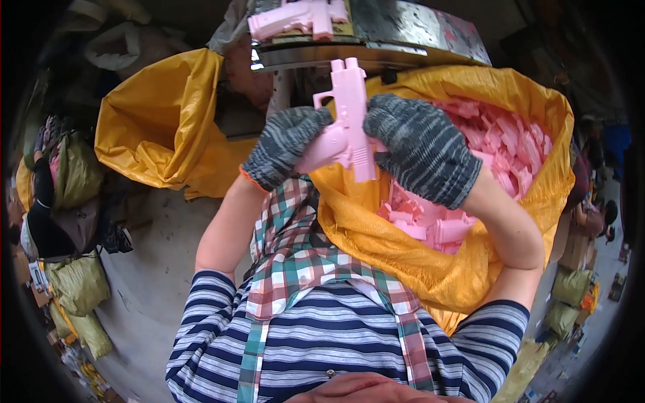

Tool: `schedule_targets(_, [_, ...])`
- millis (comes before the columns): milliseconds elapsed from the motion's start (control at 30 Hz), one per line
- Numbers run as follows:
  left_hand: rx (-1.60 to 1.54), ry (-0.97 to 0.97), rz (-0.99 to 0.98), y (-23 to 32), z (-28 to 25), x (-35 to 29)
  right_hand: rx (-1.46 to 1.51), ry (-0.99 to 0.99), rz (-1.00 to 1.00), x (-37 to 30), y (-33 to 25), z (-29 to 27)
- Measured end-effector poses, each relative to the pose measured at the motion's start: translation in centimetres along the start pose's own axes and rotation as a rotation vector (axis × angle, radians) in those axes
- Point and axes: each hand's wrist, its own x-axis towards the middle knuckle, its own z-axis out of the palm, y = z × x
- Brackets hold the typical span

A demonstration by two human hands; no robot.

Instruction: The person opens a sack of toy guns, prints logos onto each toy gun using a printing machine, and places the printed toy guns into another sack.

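A pink plastic toy pistol (349,111) is held up in front of me, muzzle pointing away. My left hand (285,144), in a grey knitted glove with an orange cuff, is closed around its grip. From the other side my right hand (423,148), in a matching glove, pinches the slide's edge; its fingertips are partly hidden. Below and right of the pistol, a big yellow woven sack (537,91) is filled with loose pink plastic pieces (514,144). Another pink toy pistol (295,20) lies on the metal worktop beyond my hands.
The metal worktop (423,30) crosses the far side. A second yellow sack (158,117) gapes open at the left. Green sacks (80,285) stand along the left, near a person in dark clothing (47,215). More sacks and a person appear at the far right.
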Motion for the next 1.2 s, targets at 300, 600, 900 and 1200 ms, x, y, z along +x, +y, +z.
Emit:
schedule_targets(300, [0.15,0.722,-0.239,-2.6,-3.5,4.4,0.251,0.243,0.127,-0.3,3.6,-3.7])
schedule_targets(600, [0.696,-0.279,-0.448,-4.4,-9.0,12.1,0.377,0.271,0.21,0.8,4.0,-3.1])
schedule_targets(900, [0.948,0.28,-0.267,-4.5,-9.7,0.6,0.429,0.412,0.139,6.2,6.5,-0.9])
schedule_targets(1200, [1.063,0.199,-0.734,-3.4,-15.3,-8.4,0.01,0.423,0.084,11.9,8.9,1.3])
